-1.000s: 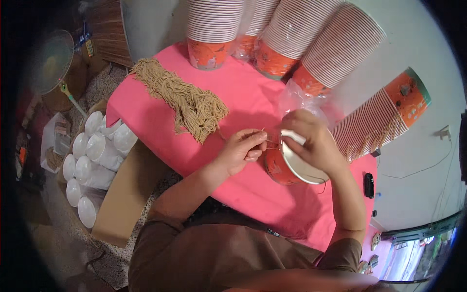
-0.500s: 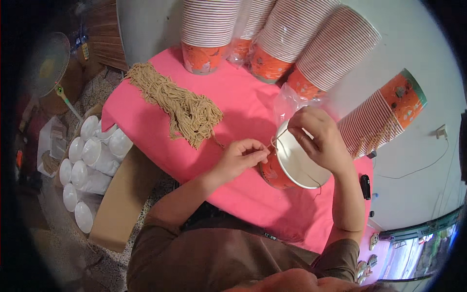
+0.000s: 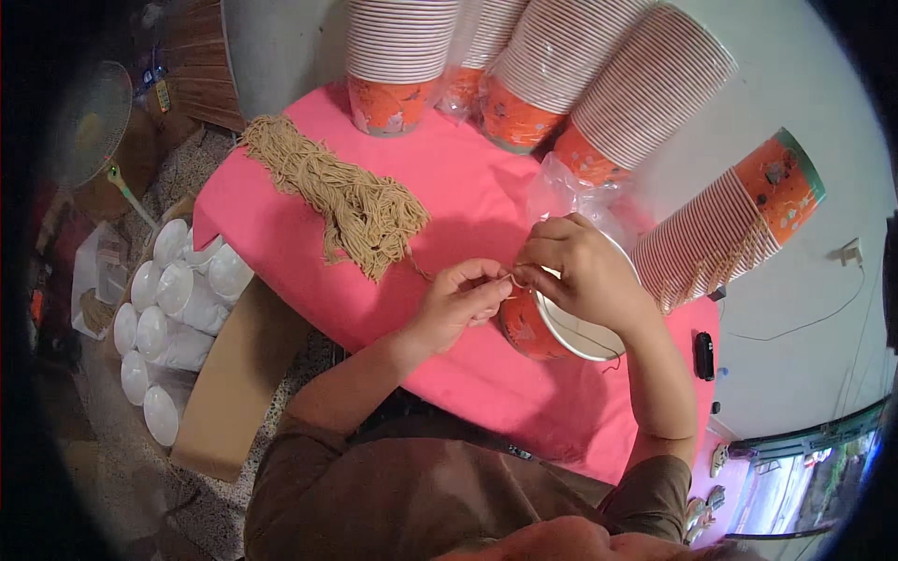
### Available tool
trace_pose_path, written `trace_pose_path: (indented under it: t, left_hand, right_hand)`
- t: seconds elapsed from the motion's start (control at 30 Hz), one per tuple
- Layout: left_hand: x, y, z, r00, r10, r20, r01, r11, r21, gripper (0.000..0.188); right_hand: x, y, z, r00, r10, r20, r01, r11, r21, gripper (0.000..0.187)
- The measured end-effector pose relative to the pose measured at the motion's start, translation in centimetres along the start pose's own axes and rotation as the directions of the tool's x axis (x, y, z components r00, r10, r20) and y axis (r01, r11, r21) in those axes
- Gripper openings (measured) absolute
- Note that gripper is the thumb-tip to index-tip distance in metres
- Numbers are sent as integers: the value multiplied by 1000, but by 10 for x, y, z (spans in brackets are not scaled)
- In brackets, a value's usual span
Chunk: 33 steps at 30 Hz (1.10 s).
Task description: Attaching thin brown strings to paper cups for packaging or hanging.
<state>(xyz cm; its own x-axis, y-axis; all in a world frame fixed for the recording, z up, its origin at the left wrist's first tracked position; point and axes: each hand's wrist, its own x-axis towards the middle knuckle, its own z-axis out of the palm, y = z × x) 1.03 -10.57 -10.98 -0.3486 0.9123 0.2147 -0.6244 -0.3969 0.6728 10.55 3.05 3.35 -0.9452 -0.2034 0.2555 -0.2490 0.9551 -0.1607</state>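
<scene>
An orange paper bucket (image 3: 529, 329) with a white rim stands tilted on the pink tablecloth in front of me. At its left side, my left hand (image 3: 456, 301) pinches a thin tan cord between thumb and fingertips. Almost touching those fingertips, my right hand (image 3: 585, 273) also pinches the cord, above the bucket's mouth, and covers part of the rim. One loose cord end (image 3: 613, 361) hangs over the near right of the rim. A thick bundle of tan cord (image 3: 374, 222) lies to the left, and a strand runs from it toward my left hand.
Several tall stacks of paper buckets (image 3: 397, 47) line the table's back. Another stack (image 3: 716, 229) leans at the right, cords along its side. Clear plastic wrap (image 3: 561, 192) lies behind the bucket. Left on the floor, a cardboard box (image 3: 229, 397) holds white cups (image 3: 176, 292); a black object (image 3: 703, 355) sits right.
My right hand has moved left and down from above the bucket, bringing its fingertips to those of my left hand. The left hand has barely moved and keeps its pinch.
</scene>
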Motion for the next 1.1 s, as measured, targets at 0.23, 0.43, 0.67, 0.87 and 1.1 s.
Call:
trace_pose_path:
  t: [0.23, 0.43, 0.67, 0.87, 1.1]
  left_hand:
    - [10, -10, 8, 931, 356, -77, -280, 834, 476, 6]
    - [8, -8, 14, 831, 554, -47, -345, 580, 738, 6]
    - [10, -13, 13, 821, 560, -112, -357, 656, 665, 5]
    - [10, -3, 9, 975, 158, -158, -147, 986, 80, 2]
    - [8, 1, 9, 991, -122, 44, 130, 954, -272, 5]
  right_hand:
    - [-3, 8, 4, 999, 27, -21, -24, 992, 124, 10]
    - [-6, 11, 11, 998, 54, 14, -55, 984, 172, 13]
    - [-7, 11, 12, 994, 90, 55, -97, 985, 141, 14]
    - [-15, 14, 9, 991, 134, 8, -128, 930, 344, 12]
    - [-19, 2, 5, 916, 387, 111, -394, 806, 443, 10]
